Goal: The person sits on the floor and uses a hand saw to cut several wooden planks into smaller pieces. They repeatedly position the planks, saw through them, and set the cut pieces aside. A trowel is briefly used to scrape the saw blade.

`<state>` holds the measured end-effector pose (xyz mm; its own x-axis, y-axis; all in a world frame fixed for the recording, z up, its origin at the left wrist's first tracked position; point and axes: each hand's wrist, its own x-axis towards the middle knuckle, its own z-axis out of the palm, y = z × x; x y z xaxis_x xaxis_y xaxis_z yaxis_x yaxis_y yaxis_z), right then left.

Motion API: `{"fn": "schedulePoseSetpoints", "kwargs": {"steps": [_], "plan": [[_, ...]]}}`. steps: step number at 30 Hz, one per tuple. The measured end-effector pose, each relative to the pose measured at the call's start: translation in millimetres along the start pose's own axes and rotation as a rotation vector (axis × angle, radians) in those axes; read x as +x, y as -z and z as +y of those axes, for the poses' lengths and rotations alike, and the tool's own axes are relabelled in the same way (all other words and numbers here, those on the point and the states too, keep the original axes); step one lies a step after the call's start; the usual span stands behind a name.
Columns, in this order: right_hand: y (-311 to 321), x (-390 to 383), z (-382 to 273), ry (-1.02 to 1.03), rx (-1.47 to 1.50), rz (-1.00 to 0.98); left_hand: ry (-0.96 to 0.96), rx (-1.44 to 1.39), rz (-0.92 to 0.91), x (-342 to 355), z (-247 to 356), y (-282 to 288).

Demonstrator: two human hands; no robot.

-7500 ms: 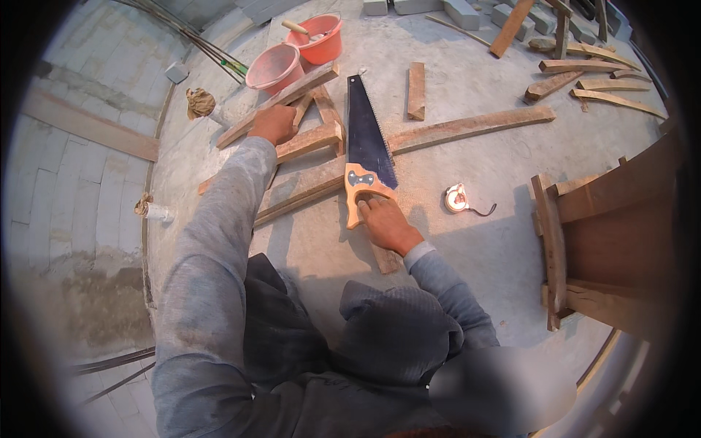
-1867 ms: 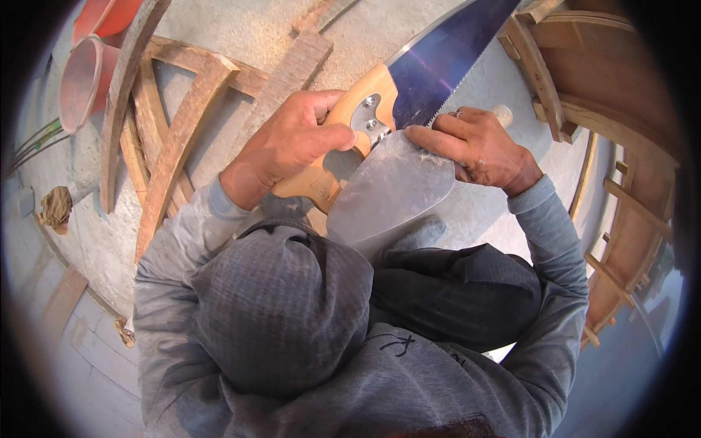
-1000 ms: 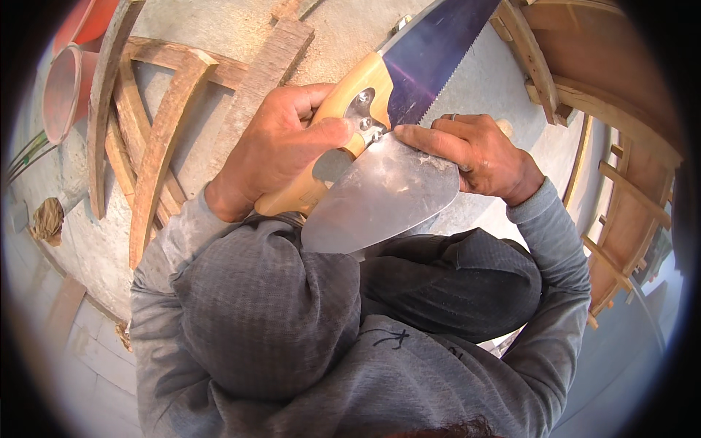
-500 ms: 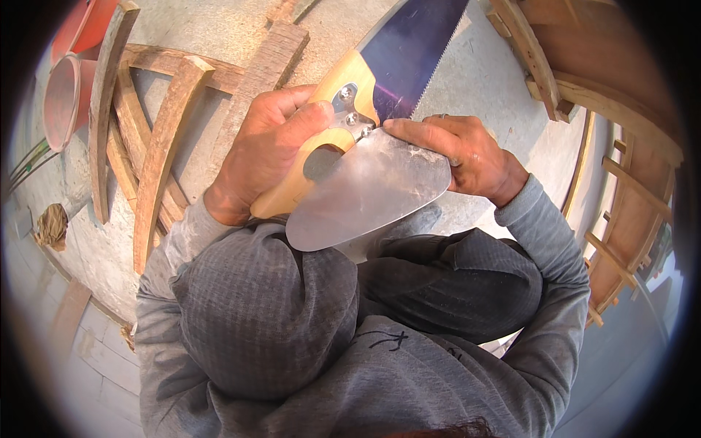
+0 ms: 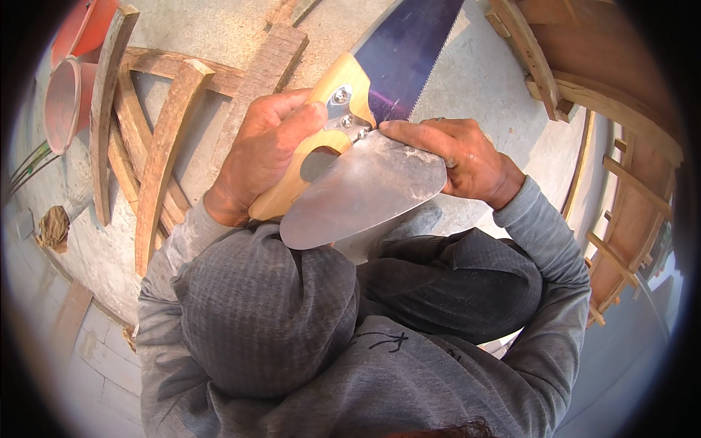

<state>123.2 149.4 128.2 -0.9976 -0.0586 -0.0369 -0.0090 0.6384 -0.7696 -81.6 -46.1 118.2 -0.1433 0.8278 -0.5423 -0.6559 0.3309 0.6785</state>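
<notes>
A handsaw with a dark, shiny blade (image 5: 409,62) points away from me, its teeth facing right. My left hand (image 5: 259,157) is closed round the saw's pale wooden handle (image 5: 345,77), thumb lying near the metal plate and its several screws. Between thumb and fingers, my right hand (image 5: 471,157) grips a flat, rounded metal trowel blade (image 5: 365,193). One narrow end of it meets the lowest screw (image 5: 362,133) on the saw handle. The broad end slants down to the left, over my knee; no trowel handle shows.
Several rough planks (image 5: 169,146) lie on the concrete floor at the left, some crossing. Beyond them stand red buckets (image 5: 62,109). A crumpled brown wad (image 5: 52,228) lies farther left. Wooden framework (image 5: 621,117) stands along the right side.
The trowel blade has shifted slightly left along with my right hand. The saw has tipped a little to the left. Both hands keep their grips.
</notes>
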Motion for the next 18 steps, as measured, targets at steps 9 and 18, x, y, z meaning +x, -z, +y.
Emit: {"fn": "schedulePoseSetpoints", "kwargs": {"steps": [9, 18], "plan": [[-4.1, 0.2, 1.7, -0.006, -0.024, 0.034, -0.029, 0.018, 0.005, 0.8, 0.3, 0.8], [-1.7, 3.0, 0.7, -0.073, -0.011, -0.01, -0.047, 0.022, 0.047, 2.1, 0.7, -1.0]]}}
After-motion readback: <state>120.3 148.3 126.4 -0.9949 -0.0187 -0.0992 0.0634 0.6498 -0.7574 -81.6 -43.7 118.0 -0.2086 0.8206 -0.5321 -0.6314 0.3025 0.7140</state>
